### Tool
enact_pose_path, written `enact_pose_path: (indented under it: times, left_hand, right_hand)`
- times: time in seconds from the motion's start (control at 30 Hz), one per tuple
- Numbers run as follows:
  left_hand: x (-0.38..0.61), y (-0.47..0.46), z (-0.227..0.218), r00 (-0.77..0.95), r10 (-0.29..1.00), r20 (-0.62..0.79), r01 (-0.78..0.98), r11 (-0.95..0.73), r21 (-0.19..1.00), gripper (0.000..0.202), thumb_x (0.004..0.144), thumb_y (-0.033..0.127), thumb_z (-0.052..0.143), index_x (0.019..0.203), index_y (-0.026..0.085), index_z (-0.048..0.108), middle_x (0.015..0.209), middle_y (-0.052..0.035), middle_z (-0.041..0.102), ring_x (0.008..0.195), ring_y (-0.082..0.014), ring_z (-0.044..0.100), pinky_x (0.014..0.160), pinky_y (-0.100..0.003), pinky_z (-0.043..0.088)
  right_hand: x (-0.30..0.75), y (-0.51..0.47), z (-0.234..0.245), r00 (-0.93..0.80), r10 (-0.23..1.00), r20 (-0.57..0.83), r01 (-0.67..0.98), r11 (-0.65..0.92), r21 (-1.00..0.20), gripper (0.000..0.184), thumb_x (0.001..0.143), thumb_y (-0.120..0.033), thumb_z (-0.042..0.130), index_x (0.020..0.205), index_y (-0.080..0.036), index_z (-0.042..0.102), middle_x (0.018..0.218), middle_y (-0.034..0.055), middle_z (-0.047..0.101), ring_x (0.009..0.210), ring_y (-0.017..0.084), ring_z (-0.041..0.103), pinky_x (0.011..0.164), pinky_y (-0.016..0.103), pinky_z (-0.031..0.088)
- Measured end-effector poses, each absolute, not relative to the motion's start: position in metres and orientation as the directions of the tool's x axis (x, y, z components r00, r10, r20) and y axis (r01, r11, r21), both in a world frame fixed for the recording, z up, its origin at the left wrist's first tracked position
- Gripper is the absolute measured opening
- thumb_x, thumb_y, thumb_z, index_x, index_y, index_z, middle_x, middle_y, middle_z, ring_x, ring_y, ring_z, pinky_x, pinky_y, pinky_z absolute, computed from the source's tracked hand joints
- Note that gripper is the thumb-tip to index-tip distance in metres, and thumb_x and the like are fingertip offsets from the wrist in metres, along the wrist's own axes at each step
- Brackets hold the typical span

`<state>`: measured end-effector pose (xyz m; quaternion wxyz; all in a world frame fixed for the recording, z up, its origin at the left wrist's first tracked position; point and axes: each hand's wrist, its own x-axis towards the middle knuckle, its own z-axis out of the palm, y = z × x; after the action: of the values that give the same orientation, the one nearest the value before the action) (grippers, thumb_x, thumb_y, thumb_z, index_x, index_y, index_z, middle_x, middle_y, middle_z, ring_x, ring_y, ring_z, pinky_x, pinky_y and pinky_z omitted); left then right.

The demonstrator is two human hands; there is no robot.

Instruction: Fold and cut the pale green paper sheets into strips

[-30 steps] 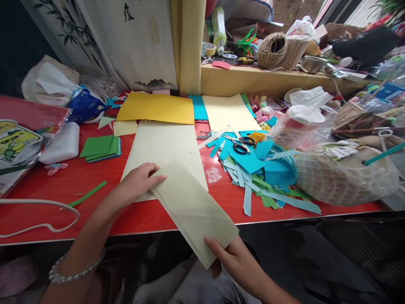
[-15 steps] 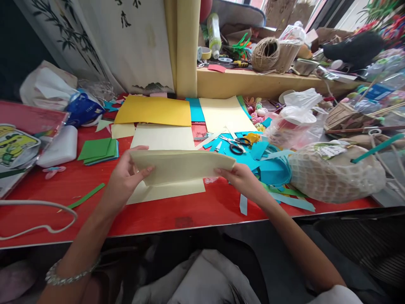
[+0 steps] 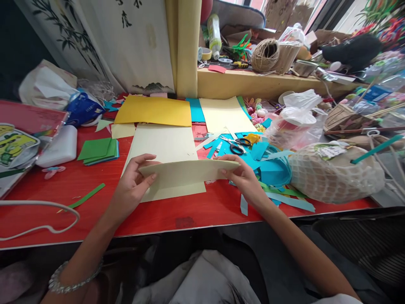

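Between both hands a folded sheet of pale cream paper (image 3: 190, 173) is held lengthwise, its long edge facing up. My left hand (image 3: 136, 179) pinches its left end with thumb and fingers. At the right end, my right hand (image 3: 238, 173) grips it the same way, thumb on the near side. Beneath it a larger cream sheet (image 3: 164, 141) lies flat on the red table (image 3: 152, 219). Scissors with black handles (image 3: 238, 145) rest among blue paper scraps (image 3: 272, 166) beyond my right hand.
Yellow card (image 3: 155, 110) and another cream sheet (image 3: 226, 115) lie at the back. Green paper squares (image 3: 99, 150) and a white cable (image 3: 41, 202) are on the left. A netted round object (image 3: 335, 173) with a teal straw stands right, near a plastic bag (image 3: 297, 122).
Both hands have moved slightly right and toward me with the folded paper, which now sits lower and shows a narrower face. My right fingers have come over its top edge.
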<state>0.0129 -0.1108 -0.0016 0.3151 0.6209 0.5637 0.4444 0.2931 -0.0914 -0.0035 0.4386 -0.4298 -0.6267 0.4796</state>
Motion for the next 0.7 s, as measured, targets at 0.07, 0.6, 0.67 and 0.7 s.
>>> enact_pose_path:
  times: [0.07,0.6,0.67,0.7]
  left_hand:
    - [0.012,-0.112,-0.002,-0.021,0.990,0.142,0.428,-0.120,0.896,0.045,0.079,0.036,0.058,0.122,0.027,0.047,0.097,-0.0029,0.057,0.076,-0.0149,0.059,0.062,-0.025,0.050]
    - [-0.031,-0.097,0.011,-0.293,0.955,0.044,0.150,0.001,0.989,0.047,0.067,0.026,0.072,0.112,0.015,0.062,0.102,-0.0056,0.069,0.093,-0.0208,0.063,0.081,-0.029,0.054]
    - [-0.052,-0.090,0.013,-0.482,0.838,0.256,0.243,-0.153,0.958,0.056,0.067,0.019,0.071,0.121,0.014,0.056,0.118,-0.0070,0.064,0.105,-0.0221,0.060,0.093,-0.035,0.049]
    - [-0.063,-0.087,0.013,-0.542,0.764,0.351,0.345,-0.179,0.921,0.064,0.067,0.016,0.071,0.127,0.014,0.051,0.125,-0.0077,0.059,0.110,-0.0238,0.057,0.096,-0.038,0.047]
  right_hand:
    - [0.294,-0.092,-0.004,-0.249,0.961,0.123,0.137,0.160,-0.978,0.015,0.085,-0.031,0.056,0.098,-0.025,0.057,0.097,0.0027,0.059,0.086,0.017,0.056,0.071,0.028,0.048]
    - [0.294,-0.087,-0.011,-0.181,0.943,0.280,0.292,0.324,-0.900,0.039,0.089,-0.030,0.052,0.127,-0.031,0.045,0.125,0.0030,0.056,0.119,0.019,0.049,0.098,0.038,0.045]
    - [0.296,-0.089,-0.012,-0.155,0.945,0.289,0.363,0.327,-0.873,0.037,0.089,-0.032,0.052,0.126,-0.030,0.046,0.124,0.0037,0.056,0.118,0.020,0.050,0.099,0.039,0.044]
    - [0.297,-0.091,-0.013,-0.156,0.946,0.283,0.394,0.323,-0.861,0.036,0.090,-0.032,0.051,0.126,-0.030,0.047,0.125,0.0041,0.055,0.117,0.021,0.051,0.099,0.040,0.044]
